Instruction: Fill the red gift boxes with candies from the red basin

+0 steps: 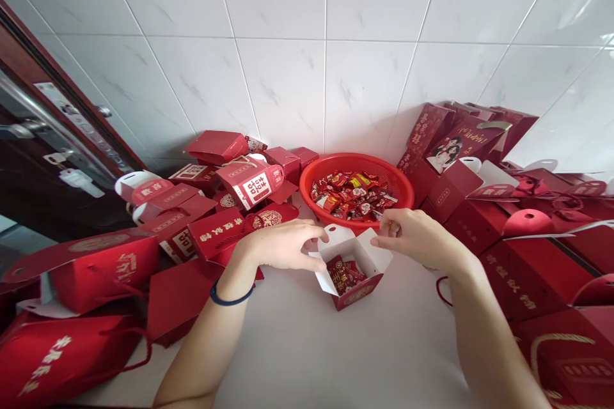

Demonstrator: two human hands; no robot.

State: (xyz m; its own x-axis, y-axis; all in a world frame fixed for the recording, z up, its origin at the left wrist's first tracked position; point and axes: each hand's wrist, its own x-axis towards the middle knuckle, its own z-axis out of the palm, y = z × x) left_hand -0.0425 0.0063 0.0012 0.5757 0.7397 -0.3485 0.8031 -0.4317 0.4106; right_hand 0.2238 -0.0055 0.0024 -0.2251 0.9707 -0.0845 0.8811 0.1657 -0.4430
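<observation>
Wall: large glossy white tiles, faint grey marbling, thin straight joints; spans the rear.
Door: far left, dark panel, reddish-brown edge.
Door hardware: metal lever handle, lock plate set in the edge, keys with whitish tag hanging.
Counter: smooth, plain, pale grey-white top.
Floor: grey sliver, left margin.
Light: pale, even; bright glare on upper-right tiles.
</observation>
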